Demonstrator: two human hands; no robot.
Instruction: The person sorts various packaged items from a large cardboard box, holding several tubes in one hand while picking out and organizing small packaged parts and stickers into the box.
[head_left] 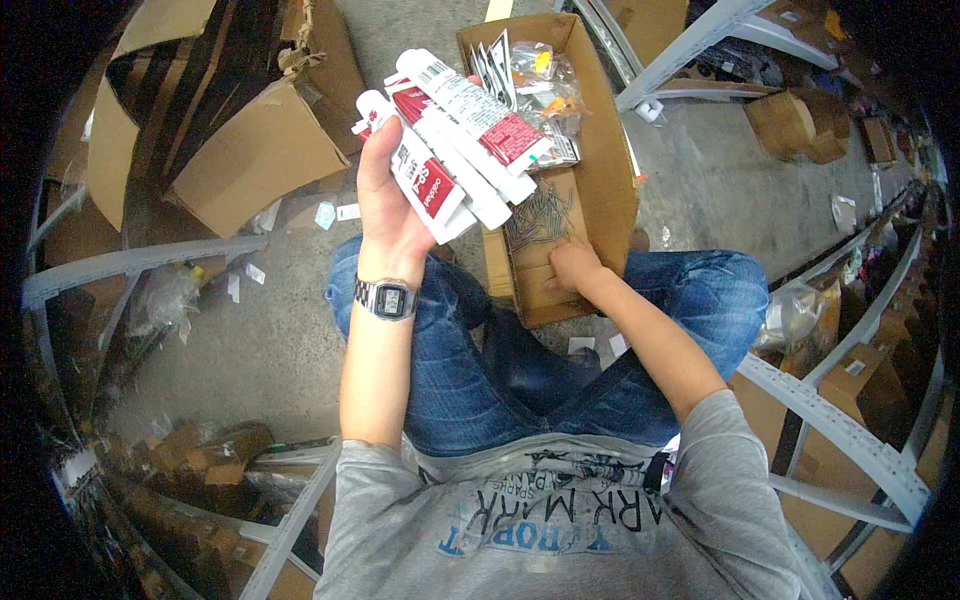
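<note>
My left hand [385,190] is closed around several white squeeze tubes with red labels [470,115], held up in a bunch beside the box. They overlap one another, some crimped ends pointing down toward me. Between my knees stands a long open cardboard box [600,160]. My right hand [575,265] reaches into its near end with fingers curled; their tips are hidden. Just beyond that hand lies a pile of thin grey metal pieces [540,215], nail-like in shape. Clear plastic packets [560,95] and black-and-white printed packets [495,70] fill the box's far end.
A large torn cardboard carton [265,150] stands at the far left. Grey metal shelf frames [150,265] run along both sides, with cartons and plastic bags on them. Another open carton [800,125] is at the far right. Paper scraps [325,215] litter the concrete floor.
</note>
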